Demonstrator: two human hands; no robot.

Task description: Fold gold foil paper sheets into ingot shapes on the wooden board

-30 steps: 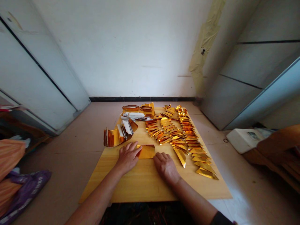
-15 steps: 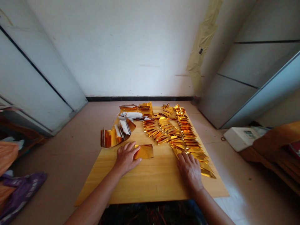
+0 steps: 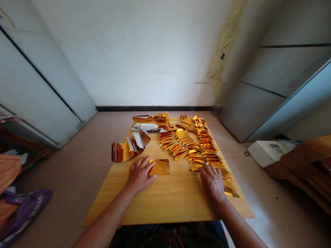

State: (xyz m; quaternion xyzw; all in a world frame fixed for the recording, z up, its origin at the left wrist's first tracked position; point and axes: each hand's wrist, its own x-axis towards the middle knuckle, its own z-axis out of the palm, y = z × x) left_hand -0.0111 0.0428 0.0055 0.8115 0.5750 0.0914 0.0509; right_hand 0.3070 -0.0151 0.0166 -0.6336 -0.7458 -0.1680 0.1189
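Observation:
My left hand [image 3: 139, 175] lies flat on the wooden board [image 3: 165, 206], its fingertips against the left edge of a square gold foil sheet [image 3: 159, 167]. My right hand [image 3: 212, 182] rests at the near end of a long row of folded gold foil triangles [image 3: 207, 144], fingers on the pieces. Further rows of triangles [image 3: 170, 141] fan out across the far half of the board. Left of them stands a curled stack of gold foil and white paper [image 3: 126, 150]. Small gold bundles [image 3: 160, 120] lie at the far edge.
The board lies on a pale tiled floor against a white wall with grey panels on both sides. A white plastic box [image 3: 266, 153] and a wooden piece of furniture [image 3: 305, 162] stand at right. A purple bag [image 3: 26, 213] and orange cloth [image 3: 9, 172] lie at left.
My right hand has moved right, off the area beside the gold sheet, onto the near end of the triangle row. My left hand and the sheet have stayed in place.

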